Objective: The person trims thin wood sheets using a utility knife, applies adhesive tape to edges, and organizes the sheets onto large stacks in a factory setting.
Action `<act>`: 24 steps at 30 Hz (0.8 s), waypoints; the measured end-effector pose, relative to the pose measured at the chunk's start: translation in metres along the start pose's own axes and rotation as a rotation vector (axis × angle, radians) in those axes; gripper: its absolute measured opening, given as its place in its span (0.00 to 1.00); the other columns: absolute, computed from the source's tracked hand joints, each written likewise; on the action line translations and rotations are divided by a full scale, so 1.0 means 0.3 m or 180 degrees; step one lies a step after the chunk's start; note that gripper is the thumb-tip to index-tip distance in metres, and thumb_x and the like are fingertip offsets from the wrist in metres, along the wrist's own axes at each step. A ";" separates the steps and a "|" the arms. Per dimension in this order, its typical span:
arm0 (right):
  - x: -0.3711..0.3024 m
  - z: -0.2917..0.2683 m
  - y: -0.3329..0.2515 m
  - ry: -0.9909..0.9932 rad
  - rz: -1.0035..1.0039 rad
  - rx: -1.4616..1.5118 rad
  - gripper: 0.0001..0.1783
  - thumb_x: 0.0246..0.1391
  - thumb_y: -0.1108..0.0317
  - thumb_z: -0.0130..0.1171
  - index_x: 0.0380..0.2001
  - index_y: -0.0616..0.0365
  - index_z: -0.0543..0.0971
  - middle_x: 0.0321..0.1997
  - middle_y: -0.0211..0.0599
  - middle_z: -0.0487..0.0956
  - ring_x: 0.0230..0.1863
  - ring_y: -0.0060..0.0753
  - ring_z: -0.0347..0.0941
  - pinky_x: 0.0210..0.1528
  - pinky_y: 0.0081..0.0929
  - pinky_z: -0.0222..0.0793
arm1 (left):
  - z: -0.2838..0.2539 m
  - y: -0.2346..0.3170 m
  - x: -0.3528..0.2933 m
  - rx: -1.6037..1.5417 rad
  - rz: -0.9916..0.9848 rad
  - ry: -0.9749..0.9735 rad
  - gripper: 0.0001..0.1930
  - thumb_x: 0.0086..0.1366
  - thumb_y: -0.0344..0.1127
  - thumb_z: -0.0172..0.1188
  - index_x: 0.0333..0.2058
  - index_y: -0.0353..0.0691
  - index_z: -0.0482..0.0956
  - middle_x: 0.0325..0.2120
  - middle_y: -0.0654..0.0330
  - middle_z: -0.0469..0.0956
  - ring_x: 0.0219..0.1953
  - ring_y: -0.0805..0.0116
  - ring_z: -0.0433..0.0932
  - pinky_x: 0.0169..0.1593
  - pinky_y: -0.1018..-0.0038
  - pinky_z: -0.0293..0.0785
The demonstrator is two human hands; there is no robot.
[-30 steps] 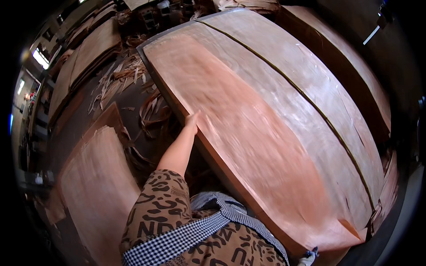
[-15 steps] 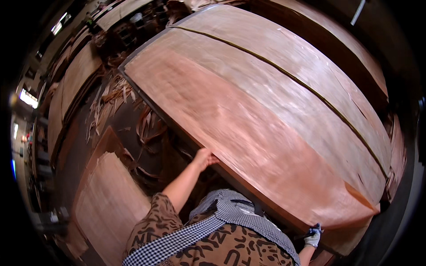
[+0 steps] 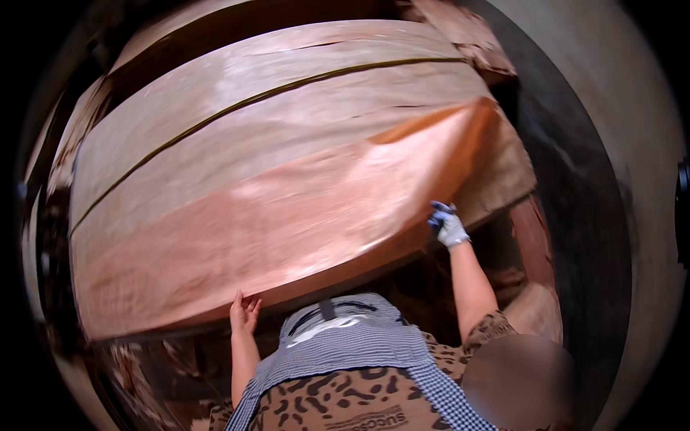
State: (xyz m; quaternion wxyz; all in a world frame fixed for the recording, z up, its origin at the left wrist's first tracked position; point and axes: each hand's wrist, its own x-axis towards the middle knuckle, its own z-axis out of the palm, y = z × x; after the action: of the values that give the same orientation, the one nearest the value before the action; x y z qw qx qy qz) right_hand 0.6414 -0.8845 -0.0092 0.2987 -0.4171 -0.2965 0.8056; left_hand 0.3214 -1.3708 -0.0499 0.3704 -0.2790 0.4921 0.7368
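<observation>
So the person is leaning over a big stack of thin wood veneer sheets (image 3: 273, 129), and the top sheet (image 3: 287, 215) is the one both hands are on. It's a wide reddish-brown sheet lying across the front of the stack, spanning nearly the whole width of the view.

Left hand (image 3: 244, 313) is bare, fingers spread and pointing up, pressed flat against the near edge of that top sheet down at the lower left. Not really gripping as far as I can see, more like an open palm resting on the edge.

Right hand (image 3: 448, 225) wears a light grey glove with darker fingertips. It's up at the right end of the sheet, fingers curled around the edge there, so that one looks like an actual grasp. The sheet's far right corner is lifted and curling up off the stack right above that hand, you can see the brighter orange underside.

A dark line (image 3: 237, 108) runs across the lower sheets further back. The person has on a leopard-print top with a checked apron (image 3: 352, 345). Off to the right there's a pale grey wall (image 3: 611, 144), and scrap bits of veneer (image 3: 151, 373) lie in the dark gap below the stack at lower left.
</observation>
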 end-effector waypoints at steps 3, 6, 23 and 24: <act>0.035 -0.053 -0.013 0.0143 -0.0097 0.0045 0.17 0.43 0.81 0.47 0.39 0.56 0.72 0.14 0.24 0.65 0.14 0.19 0.60 0.19 0.19 0.65 | -0.083 0.052 0.016 0.0248 0.0249 0.0070 0.09 0.56 0.39 0.56 0.32 0.41 0.72 0.29 0.59 0.74 0.35 0.63 0.74 0.44 0.64 0.71; 0.045 -0.076 0.093 0.0344 -0.0368 0.0105 0.15 0.44 0.78 0.50 0.38 0.52 0.74 0.14 0.23 0.65 0.14 0.18 0.60 0.18 0.19 0.66 | -0.272 0.229 0.021 0.0337 0.0381 0.0079 0.11 0.56 0.39 0.56 0.34 0.39 0.72 0.31 0.57 0.75 0.34 0.61 0.74 0.44 0.64 0.71; 0.093 -0.251 0.202 0.2545 -0.0907 -0.3363 0.12 0.46 0.62 0.50 0.26 0.60 0.76 0.21 0.46 0.74 0.19 0.41 0.70 0.24 0.36 0.67 | -0.532 0.207 0.205 0.0568 0.0155 0.1011 0.12 0.58 0.41 0.53 0.35 0.40 0.73 0.33 0.61 0.76 0.39 0.64 0.74 0.45 0.69 0.72; 0.081 -0.306 0.205 0.2612 -0.0633 -0.3130 0.12 0.47 0.62 0.50 0.27 0.60 0.76 0.21 0.42 0.75 0.17 0.36 0.70 0.21 0.33 0.67 | -0.521 0.183 0.207 0.0427 0.0198 0.0993 0.11 0.59 0.40 0.51 0.36 0.40 0.73 0.34 0.61 0.76 0.40 0.62 0.74 0.47 0.67 0.71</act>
State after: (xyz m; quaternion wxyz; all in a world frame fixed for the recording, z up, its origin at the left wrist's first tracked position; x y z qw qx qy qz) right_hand 0.6935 -0.8855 -0.1094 0.2350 -0.7497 -0.5297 0.3194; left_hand 0.2482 -1.5129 -0.1260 0.2844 -0.3492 0.6000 0.6612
